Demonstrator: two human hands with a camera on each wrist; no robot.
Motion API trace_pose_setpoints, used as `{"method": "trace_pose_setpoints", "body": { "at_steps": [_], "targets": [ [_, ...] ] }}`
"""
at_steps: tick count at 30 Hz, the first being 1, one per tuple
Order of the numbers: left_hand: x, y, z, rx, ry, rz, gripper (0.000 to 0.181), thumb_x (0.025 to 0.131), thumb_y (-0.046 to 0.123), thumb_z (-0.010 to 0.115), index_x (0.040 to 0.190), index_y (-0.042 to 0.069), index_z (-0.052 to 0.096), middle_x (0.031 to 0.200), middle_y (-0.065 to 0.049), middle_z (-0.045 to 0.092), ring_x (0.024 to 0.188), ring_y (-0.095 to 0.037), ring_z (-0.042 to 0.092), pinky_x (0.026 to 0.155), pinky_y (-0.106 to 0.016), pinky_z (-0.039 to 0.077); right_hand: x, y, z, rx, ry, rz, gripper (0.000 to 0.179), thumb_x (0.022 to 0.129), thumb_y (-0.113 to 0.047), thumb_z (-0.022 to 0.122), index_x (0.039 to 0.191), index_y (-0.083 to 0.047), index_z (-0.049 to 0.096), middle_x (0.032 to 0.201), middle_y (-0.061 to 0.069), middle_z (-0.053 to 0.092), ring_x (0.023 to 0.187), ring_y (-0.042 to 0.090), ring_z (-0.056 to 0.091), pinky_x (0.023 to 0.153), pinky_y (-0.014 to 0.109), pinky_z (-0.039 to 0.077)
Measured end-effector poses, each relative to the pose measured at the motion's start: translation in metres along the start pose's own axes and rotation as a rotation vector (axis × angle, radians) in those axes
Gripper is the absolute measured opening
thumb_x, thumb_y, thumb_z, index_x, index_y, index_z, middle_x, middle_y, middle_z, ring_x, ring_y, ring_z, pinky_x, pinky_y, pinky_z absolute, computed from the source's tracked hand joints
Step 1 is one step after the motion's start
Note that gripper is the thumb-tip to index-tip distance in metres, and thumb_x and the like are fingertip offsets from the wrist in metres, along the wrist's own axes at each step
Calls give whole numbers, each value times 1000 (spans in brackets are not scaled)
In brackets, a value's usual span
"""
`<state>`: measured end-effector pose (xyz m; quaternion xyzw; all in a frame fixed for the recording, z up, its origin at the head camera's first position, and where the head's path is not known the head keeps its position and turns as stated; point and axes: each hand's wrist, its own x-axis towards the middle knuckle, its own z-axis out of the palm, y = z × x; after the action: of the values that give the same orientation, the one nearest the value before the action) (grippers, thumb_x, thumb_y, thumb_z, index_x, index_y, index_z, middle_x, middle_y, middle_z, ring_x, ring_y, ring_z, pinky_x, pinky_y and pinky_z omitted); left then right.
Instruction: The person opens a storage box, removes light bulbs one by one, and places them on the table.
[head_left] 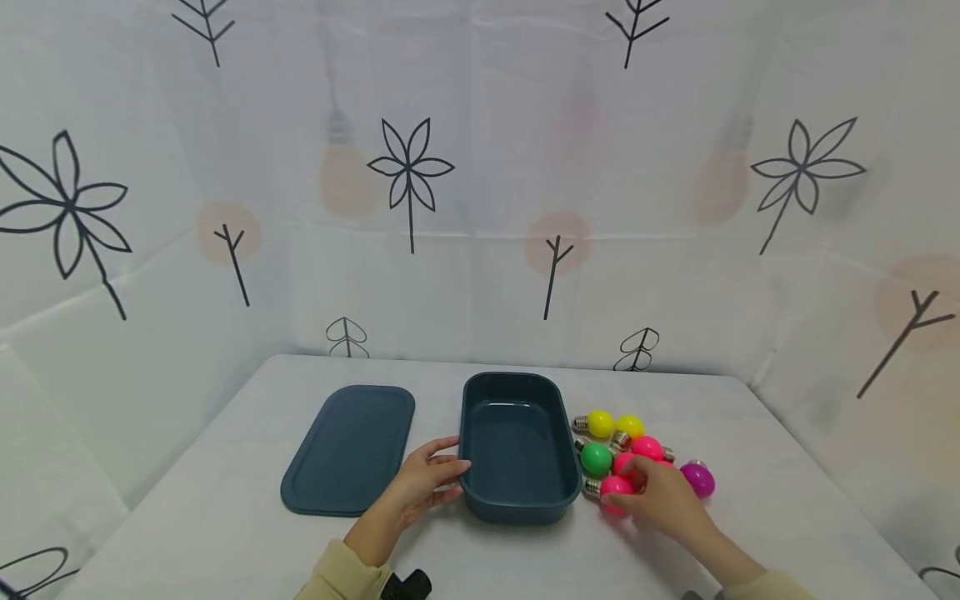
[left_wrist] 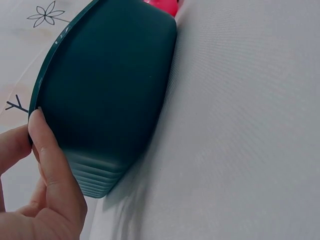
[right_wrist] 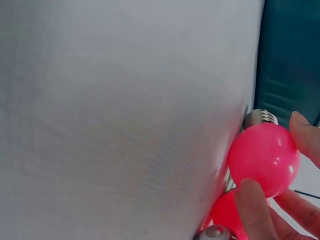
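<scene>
A deep dark-teal plastic container [head_left: 517, 510] stands upright on the table. At its left side my left hand [head_left: 423, 479] holds the rim, the thumb [left_wrist: 47, 140] against the outer wall and a finger at the edge. My right hand [head_left: 663, 500] is right of the container, its thumb and fingers round a pink light bulb [right_wrist: 265, 157] whose metal screw base points toward the container. More pink bulbs [head_left: 647, 448] lie close under and behind that hand. Around them are a green bulb [head_left: 597, 458], two yellow bulbs [head_left: 601, 423] and a purple bulb [head_left: 698, 480].
Left of the container a flat dark-teal lid [head_left: 348, 450] lies on the white-covered table [head_left: 240, 467]. A white curtain [head_left: 480, 283] with printed plants hangs behind and along the sides. A small black object [head_left: 408, 585] shows by the left sleeve [head_left: 341, 575].
</scene>
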<state>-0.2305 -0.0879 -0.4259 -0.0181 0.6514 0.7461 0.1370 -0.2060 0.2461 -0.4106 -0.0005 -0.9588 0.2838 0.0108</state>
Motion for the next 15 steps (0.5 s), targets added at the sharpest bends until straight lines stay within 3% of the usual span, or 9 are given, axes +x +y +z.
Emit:
{"method": "trace_pose_setpoints", "body": {
  "at_steps": [5, 9, 15],
  "targets": [
    [-2, -1, 1, 4, 12, 12, 61, 82, 19, 72, 134, 1, 44, 100, -10, 57, 77, -15, 60, 69, -28, 55, 2, -2, -9, -24, 16, -20, 59, 64, -41, 83, 102, -2, 60, 77, 3, 54, 71, 19, 50, 54, 29, 48],
    [-4, -3, -2, 30, 11, 24, 58, 85, 25, 69, 132, -1, 46, 98, -10, 58, 77, -16, 60, 71, -29, 55, 3, -4, -17, -11, 32, -61, 50, 69, -36, 81, 100, -3, 61, 79, 2, 58, 69, 17, 52, 54, 29, 47],
    [-15, -1, -14, 119, 27, 56, 52, 91, 25, 61, 132, -3, 45, 106, -15, 58, 79, -19, 60, 72, -33, 55, 6, -4, -36, 19, 40, -58, 42, 80, -33, 73, 103, 0, 61, 79, 4, 57, 70, 18, 52, 54, 28, 48]
  ]
}}
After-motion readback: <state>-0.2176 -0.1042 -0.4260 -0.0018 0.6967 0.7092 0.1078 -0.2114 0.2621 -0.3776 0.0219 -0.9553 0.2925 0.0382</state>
